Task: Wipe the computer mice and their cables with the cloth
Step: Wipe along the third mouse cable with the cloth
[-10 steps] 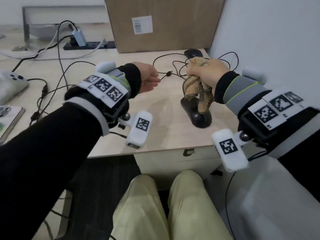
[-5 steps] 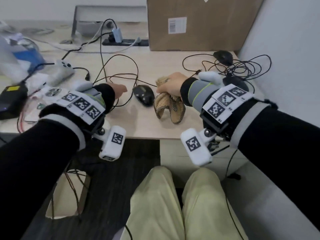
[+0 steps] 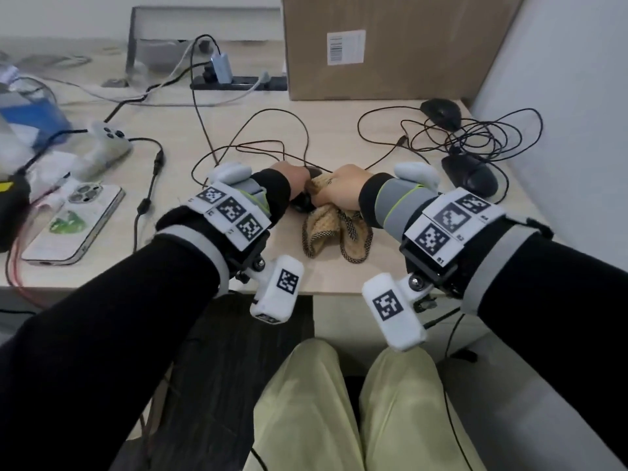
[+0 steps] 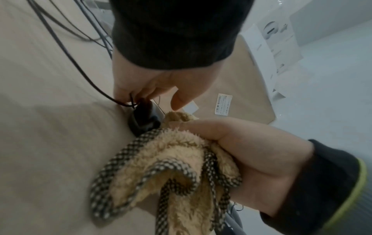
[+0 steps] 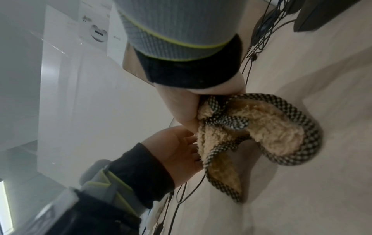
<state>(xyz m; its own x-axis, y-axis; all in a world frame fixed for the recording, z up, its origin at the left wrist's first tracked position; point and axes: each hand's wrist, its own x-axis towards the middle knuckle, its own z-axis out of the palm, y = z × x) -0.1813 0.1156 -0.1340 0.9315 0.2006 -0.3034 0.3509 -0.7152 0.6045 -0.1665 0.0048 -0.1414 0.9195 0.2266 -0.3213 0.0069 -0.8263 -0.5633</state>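
A black wired mouse [image 3: 301,202] lies near the front of the desk, mostly hidden between my hands. My left hand [image 3: 297,183] holds it from the left; in the left wrist view its fingers [image 4: 138,93] curl onto the mouse [image 4: 142,121] where the cable [image 4: 94,84] joins. My right hand [image 3: 334,190] grips a bunched tan fleece cloth [image 3: 326,229] with a checked edge, pressed against the mouse's right side. The cloth [image 5: 271,132] hangs onto the desk below my right hand [image 5: 181,109]. Two more black mice [image 3: 440,112] [image 3: 470,178] sit at the right.
A tangle of mouse cables [image 3: 475,137] lies between the two right-hand mice, beside the wall [image 3: 560,96]. A cardboard box [image 3: 390,45] and power strip [image 3: 238,83] stand behind. A phone [image 3: 74,222], a white controller [image 3: 102,144] and more cables occupy the left.
My right hand carried the cloth from the mouse at the right over to the middle mouse. My left hand moved in and took hold of that mouse.
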